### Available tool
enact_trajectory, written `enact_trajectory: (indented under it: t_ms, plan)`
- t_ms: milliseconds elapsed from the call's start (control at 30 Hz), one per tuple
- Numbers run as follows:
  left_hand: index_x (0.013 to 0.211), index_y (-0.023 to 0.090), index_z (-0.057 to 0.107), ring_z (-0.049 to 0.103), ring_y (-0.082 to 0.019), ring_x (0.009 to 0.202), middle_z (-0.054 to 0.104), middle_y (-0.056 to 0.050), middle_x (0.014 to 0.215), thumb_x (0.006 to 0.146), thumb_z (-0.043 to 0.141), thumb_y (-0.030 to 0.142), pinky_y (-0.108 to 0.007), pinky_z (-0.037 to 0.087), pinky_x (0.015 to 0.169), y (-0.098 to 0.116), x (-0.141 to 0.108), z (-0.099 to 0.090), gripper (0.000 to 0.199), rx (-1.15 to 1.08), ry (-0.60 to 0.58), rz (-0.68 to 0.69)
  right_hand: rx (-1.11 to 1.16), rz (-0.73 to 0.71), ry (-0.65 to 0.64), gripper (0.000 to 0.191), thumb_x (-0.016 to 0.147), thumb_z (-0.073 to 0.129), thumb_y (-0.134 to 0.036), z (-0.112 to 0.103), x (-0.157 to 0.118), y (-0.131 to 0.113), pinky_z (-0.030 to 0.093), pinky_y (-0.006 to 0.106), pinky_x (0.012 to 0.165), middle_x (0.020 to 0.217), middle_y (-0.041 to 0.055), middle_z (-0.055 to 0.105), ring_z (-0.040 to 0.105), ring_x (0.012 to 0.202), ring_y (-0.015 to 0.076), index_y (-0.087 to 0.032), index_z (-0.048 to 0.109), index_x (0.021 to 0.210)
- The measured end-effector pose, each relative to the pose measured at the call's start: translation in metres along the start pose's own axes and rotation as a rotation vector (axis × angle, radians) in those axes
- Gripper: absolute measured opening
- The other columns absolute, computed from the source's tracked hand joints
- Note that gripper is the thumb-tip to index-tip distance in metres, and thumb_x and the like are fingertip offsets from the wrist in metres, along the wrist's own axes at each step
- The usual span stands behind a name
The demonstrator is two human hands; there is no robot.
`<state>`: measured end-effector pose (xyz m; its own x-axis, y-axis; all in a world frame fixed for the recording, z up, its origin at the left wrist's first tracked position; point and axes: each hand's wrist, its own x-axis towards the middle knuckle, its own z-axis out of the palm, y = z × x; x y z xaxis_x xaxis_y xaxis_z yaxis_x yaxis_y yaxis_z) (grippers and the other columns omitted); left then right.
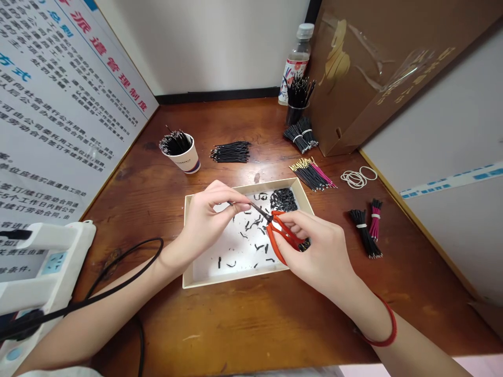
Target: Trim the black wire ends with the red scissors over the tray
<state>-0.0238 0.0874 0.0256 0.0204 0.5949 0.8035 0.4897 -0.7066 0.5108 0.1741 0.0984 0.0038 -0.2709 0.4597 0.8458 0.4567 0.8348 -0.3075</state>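
Note:
Over a shallow cardboard tray [220, 278], my left hand [210, 212] pinches a thin black wire [231, 203], most of it hidden by the fingers. My right hand [320, 248] grips scissors [283, 230] with red handles and slim dark blades. Their tips meet the left fingertips; whether the blades are closed on the wire cannot be made out. Small black scraps [249, 226] lie scattered on the tray's white bottom. A heap of short black pieces [283, 200] fills its far right corner.
Behind the tray stand a paper cup [186, 159] of black wires and a loose wire pile [231, 152]. To the right lie tied bundles [363, 233], rubber bands [356, 178] and black and pink wires [314, 175]. A bottle [296, 60] and large box [353, 99] stand behind.

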Motion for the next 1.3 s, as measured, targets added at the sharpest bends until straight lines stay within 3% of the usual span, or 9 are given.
enact_trajectory:
  t_ms: [1300]
  plan:
    - [0.080, 0.025, 0.078, 0.061, -0.016, 0.074, 0.077, 0.001, 0.078, 0.079, 0.074, 0.012, -0.030, 0.047, 0.070, -0.0059, -0.0002, -0.0003, 0.014, 0.036, -0.007, 0.075, -0.011, -0.055, 0.016, 0.006, 0.079, 0.063, -0.013, 0.0009, -0.0007, 0.0035, 0.046, 0.019, 0.050, 0.066, -0.0003, 0.067, 0.054, 0.052, 0.0080, -0.012, 0.069, 0.081]
